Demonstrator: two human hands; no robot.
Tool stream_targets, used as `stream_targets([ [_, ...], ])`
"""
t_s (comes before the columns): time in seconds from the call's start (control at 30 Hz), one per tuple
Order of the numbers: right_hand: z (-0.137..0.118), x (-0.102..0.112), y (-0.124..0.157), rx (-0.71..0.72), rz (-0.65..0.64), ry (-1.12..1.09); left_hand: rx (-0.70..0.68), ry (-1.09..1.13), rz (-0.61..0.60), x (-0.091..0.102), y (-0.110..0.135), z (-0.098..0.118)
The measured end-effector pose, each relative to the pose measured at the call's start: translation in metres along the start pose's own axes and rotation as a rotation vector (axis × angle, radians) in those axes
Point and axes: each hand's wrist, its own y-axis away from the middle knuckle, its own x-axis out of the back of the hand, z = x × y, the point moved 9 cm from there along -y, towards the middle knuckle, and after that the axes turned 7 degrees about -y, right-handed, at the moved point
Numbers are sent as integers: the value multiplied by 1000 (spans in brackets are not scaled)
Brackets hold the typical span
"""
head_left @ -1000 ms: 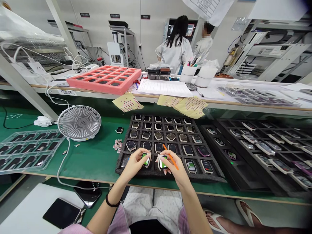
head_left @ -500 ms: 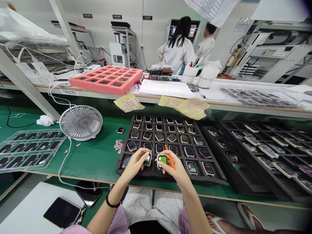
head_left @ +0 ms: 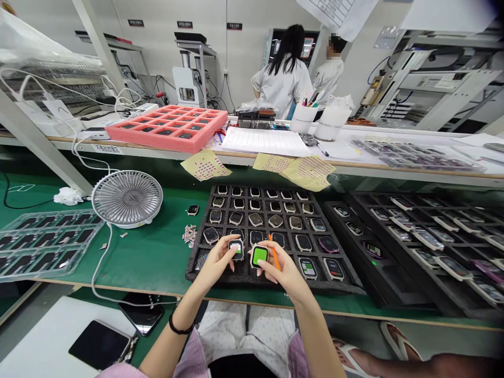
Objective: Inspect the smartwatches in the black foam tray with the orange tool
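Over foam tray (head_left: 338, 286), left hand (head_left: 214, 265) pinching smartwatch (head_left: 236, 250), right hand (head_left: 281, 274) likewise

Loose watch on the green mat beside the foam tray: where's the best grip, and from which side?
Pinch the loose watch by its two side edges, coming from above: it lies flat on the green mat, apart from the foam tray, so both edges seem reachable.

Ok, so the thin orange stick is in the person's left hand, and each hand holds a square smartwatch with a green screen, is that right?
Not quite: the thin orange stick is in the right hand, not the left hand, as the head view shows. The rest stands: each hand holds a square green-screened smartwatch.
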Motion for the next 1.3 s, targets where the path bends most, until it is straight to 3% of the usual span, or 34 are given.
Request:
stream_targets([
  [0.3, -5, 3, -1, 39, 64, -18, -91, -29, 2, 0, 1, 1],
  [0.4, -4, 6, -1, 32, 81, 31, -231, -285, 33, -1, 9, 25],
  [0.53, -5, 9, 0, 74, 146, 166, -496, -665, -61, -23, 21, 58],
  [0.7, -4, 2, 5, 110, 134, 361, -606, -931, -118, -39, 20, 66],
  [0.8, -6, -3, 9, 103, 101, 404, -695, -1067, -60, -44, 22, 72],
  [0.87, -10, -4, 11, 105, 84, 348, -825, -1110, 18, -44, 28, 81],
  [1.0, -12, -6, 8, 29, -28, 21, -1043, -1018, 145, -36, 39, 93],
  [1.13, -6, -9, 2, -101, -129, -224, -1113, -930, 146, -29, 37, 92],
  [1.3, -1, -6, -5, -143, -85, -334, -1132, -942, 98, -31, 34, 89],
])
